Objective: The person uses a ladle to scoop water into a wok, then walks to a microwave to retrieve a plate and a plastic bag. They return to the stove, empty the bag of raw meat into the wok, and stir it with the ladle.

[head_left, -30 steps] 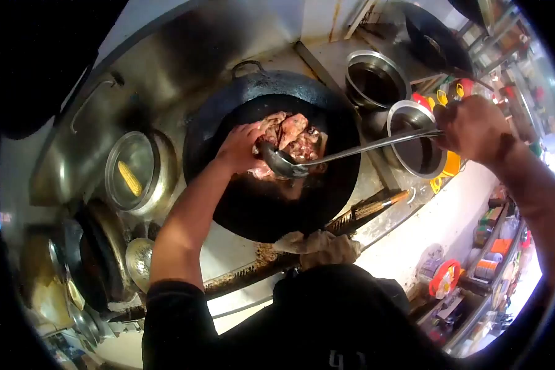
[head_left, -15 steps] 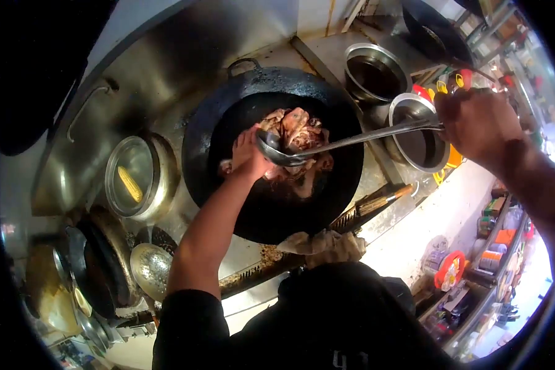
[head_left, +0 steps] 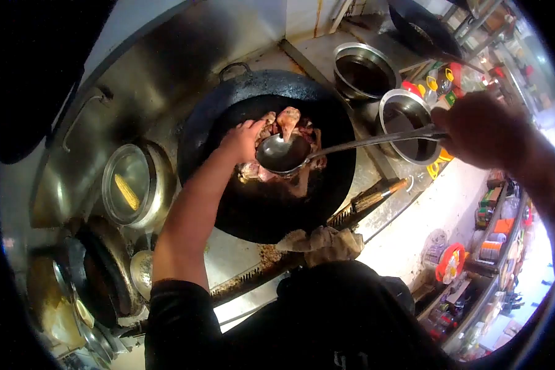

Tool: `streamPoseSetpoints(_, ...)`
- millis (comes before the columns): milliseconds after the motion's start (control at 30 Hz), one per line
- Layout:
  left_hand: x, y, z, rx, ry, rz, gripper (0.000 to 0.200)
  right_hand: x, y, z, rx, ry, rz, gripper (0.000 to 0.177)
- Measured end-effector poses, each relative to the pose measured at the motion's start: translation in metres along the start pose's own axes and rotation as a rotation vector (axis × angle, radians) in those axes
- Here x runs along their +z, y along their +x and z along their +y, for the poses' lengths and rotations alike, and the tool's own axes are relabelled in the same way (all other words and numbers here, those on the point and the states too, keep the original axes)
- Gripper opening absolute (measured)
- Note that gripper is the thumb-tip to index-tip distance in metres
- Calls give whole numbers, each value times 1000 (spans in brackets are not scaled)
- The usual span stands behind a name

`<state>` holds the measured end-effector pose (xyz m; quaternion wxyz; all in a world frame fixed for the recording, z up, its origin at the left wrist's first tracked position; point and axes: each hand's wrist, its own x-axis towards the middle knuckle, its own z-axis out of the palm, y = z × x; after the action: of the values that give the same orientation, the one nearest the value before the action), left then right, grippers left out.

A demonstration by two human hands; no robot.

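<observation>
1. In the middle of the stove, the large black wok (head_left: 197, 132) holds a heap of raw-looking meat pieces (head_left: 288, 118).
2. At the left side of that heap, the left hand (head_left: 240, 142) is open, fingers extended towards the meat; whether its fingertips press on any piece cannot be told.
3. Over the near part of the heap, just beside the left hand, is the bowl of a metal ladle (head_left: 283, 154).
4. To the right, the right hand (head_left: 484, 131) is closed around the end of the ladle's handle, which crosses the wok's rim.
5. Beyond the wok's right side are two metal pots (head_left: 410, 126) of dark liquid, one farther than the other.
6. On the left, a corn cob (head_left: 127, 192) lies within the rim of a round metal vessel (head_left: 156, 185).
7. At the wok's near edge rests a crumpled cloth (head_left: 328, 244).
</observation>
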<state>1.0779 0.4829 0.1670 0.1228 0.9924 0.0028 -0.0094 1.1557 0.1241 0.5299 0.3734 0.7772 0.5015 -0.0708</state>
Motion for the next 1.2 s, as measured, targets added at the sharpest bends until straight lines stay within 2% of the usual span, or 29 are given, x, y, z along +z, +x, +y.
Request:
streamPoseSetpoints(33, -4, -1, 5, -50, -97, -3, 98, 5, -2, -5, 28, -27, 2, 22)
streamPoseSetpoints(100, -14, -7, 11, -40, -90, -23, 94, 16, -9, -8, 74, -45, -7, 27)
streamPoseSetpoints(167, -10, -9, 7, -139, -207, -89, 105, 35, -23, -2, -31, -41, 278, 29)
streamPoseSetpoints(200, -7, -9, 6, -143, -166, -88, 110, 37, -30, -5, -30, -71, 374, 29)
streamPoseSetpoints(233, -10, -11, 8, -143, -165, -87, 110, 39, -30, 0, -29, -72, 375, 29)
streamPoseSetpoints(300, -16, -14, 13, -193, -187, -166, 115, 46, -28, 13, 121, 379, 115, 24)
streamPoseSetpoints(433, -12, -19, 17, -235, -161, -162, 114, 63, -35, 13, 155, 588, 89, 20)
streamPoseSetpoints(500, -15, -19, 22, -288, -156, -190, 111, 78, -42, 10, 251, 1033, 6, 21)
streamPoseSetpoints(567, -21, -22, 28, -302, -159, -199, 109, 76, -46, 9, 223, 999, -52, 22)
streamPoseSetpoints(633, -21, -23, 31, -315, -164, -208, 108, 70, -51, -2, 524, 1237, -469, 24)
streamPoseSetpoints(667, -15, -24, 29, -300, -168, -168, 107, 127, -59, 2, 94, 1426, -230, 27)
streamPoseSetpoints(700, -7, -25, 26, -286, -171, -126, 106, 119, -57, -11, 338, 1483, -348, 24)
streamPoseSetpoints(833, 17, -34, 27, -298, -76, -15, 102, 135, -57, -39, 345, 1615, -395, 24)
streamPoseSetpoints(867, 13, -37, 32, -335, -67, -55, 111, 136, -55, -44, 374, 1702, -403, 24)
streamPoseSetpoints(900, 9, -38, 38, -371, -58, -94, 121, 142, -50, -49, 339, 1653, -454, 24)
streamPoseSetpoints(967, 0, -40, 48, -425, -50, -148, 124, 166, -41, -53, 268, 1681, -506, 27)
streamPoseSetpoints(1000, -3, -41, 51, -478, -44, -203, 128, 174, -37, -53, 266, 1680, -504, 27)
streamPoseSetpoints(1067, 3, -44, 51, -492, -112, -176, 129, 191, -28, -53, 363, 1488, -473, 25)
streamPoseSetpoints(1100, 6, -46, 50, -503, -180, -152, 130, 221, -22, -53, 356, 1486, -475, 25)
streamPoseSetpoints(1167, 5, -43, 52, -506, -133, -154, 129, 230, -14, -58, 46, 1030, 17, 22)
streamPoseSetpoints(1200, 4, -40, 53, -507, -89, -153, 128, 232, -21, -54, 185, 1028, -69, 21)
